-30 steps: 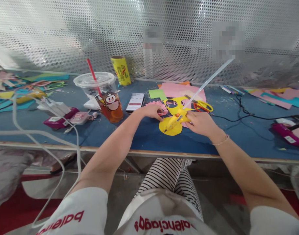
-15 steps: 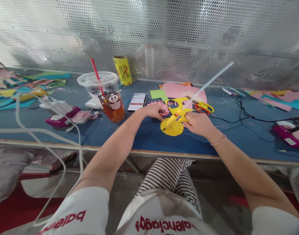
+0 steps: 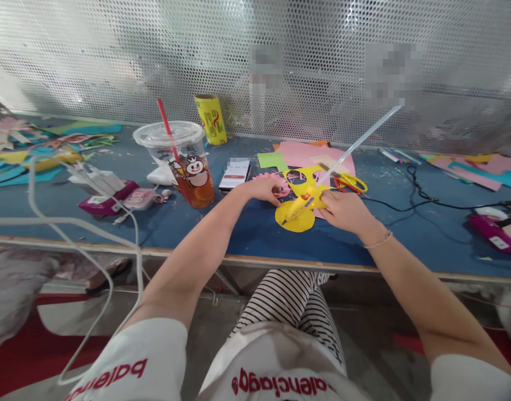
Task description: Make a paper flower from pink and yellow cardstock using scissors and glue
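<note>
My right hand [image 3: 345, 210] is wrapped round the handle of a yellow hot glue gun [image 3: 307, 201]. A long clear glue stick [image 3: 359, 142] juts from its back end, up and to the right. The gun's nozzle points down to the left, over a yellow paper circle [image 3: 299, 224] near the table's front; whether it touches the paper I cannot tell. My left hand [image 3: 264, 189] lies at the circle's upper left, thumb and fingers apart, the thumb by the circle's edge. Beside its fingers is a pink fringed paper piece [image 3: 283, 185], partly covered by the hand.
Behind lie yellow paper with cut-out holes [image 3: 304, 174], scissors [image 3: 355, 182] and pink sheets [image 3: 292, 151]. A phone [image 3: 235, 174] and a lidded drink cup [image 3: 192, 178] stand left. A black cord [image 3: 389, 207] crosses the right side. A perforated metal panel [image 3: 322, 67] backs the table.
The glue gun in my right hand has shifted slightly, its nozzle now farther right and lower over the yellow circle. My left hand stays nearly in place.
</note>
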Motion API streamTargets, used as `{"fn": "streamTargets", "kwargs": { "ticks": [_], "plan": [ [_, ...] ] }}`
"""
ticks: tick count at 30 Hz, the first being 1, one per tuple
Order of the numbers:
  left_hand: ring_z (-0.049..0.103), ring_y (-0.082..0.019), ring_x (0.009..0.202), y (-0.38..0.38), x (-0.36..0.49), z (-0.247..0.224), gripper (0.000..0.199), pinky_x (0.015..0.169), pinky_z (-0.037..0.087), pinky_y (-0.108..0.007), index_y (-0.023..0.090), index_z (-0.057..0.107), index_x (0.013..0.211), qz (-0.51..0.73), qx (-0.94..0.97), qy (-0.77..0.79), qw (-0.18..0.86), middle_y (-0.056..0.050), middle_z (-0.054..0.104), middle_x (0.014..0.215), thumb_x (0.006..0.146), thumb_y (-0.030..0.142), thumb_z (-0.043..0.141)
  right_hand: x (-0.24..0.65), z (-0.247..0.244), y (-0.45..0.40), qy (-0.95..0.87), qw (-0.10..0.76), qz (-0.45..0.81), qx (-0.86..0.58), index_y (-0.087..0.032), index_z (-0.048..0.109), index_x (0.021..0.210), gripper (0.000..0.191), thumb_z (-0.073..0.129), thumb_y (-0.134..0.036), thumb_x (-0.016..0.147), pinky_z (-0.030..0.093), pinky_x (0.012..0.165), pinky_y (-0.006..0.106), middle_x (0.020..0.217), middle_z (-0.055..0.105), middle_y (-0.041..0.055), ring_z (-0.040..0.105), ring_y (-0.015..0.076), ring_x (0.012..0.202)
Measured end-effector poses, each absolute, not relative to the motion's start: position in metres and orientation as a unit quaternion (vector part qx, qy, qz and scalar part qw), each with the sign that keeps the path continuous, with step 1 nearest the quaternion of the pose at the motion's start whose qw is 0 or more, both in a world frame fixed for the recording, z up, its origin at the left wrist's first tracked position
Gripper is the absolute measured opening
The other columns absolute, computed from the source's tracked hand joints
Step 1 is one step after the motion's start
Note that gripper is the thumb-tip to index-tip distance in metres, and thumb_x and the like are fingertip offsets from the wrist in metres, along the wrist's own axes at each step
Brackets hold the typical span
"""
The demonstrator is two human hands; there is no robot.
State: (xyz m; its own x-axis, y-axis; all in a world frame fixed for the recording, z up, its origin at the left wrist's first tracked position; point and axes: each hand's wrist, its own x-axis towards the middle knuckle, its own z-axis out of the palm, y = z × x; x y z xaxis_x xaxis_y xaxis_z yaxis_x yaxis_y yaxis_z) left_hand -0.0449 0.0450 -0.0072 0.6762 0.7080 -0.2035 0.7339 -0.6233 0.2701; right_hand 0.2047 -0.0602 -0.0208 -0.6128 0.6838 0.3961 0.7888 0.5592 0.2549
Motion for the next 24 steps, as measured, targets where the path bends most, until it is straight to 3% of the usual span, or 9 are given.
{"fn": "streamTargets", "kwargs": {
  "ticks": [17, 24],
  "plan": [
    [0.050, -0.014, 0.071, 0.044, -0.050, -0.001, 0.040, 0.060, 0.030, -0.024, 0.016, 0.060, 0.086, -0.036, 0.896, 0.413, 0.156, -0.003, 0.059, 0.079, 0.062, 0.048, 0.065, 0.187, -0.028, -0.056, -0.830, 0.117, -0.229, -0.494, -0.010, 0.057, 0.111, 0.034, 0.034, -0.024, 0.090, 0.031, 0.055, 0.029, 0.093, 0.068, 0.0144, 0.063, 0.0216, 0.079],
    [0.044, -0.015, 0.062, 0.044, -0.051, 0.002, 0.033, 0.060, 0.028, -0.029, 0.017, 0.057, 0.070, 0.027, 0.895, 0.428, 0.120, -0.002, 0.050, 0.064, 0.073, 0.050, 0.055, 0.184, -0.026, -0.053, -0.814, 0.103, -0.217, -0.529, -0.011, 0.056, 0.108, 0.032, 0.035, -0.025, 0.089, 0.030, 0.052, 0.029, 0.097, 0.069, 0.0154, 0.064, 0.0221, 0.076]
  ]
}}
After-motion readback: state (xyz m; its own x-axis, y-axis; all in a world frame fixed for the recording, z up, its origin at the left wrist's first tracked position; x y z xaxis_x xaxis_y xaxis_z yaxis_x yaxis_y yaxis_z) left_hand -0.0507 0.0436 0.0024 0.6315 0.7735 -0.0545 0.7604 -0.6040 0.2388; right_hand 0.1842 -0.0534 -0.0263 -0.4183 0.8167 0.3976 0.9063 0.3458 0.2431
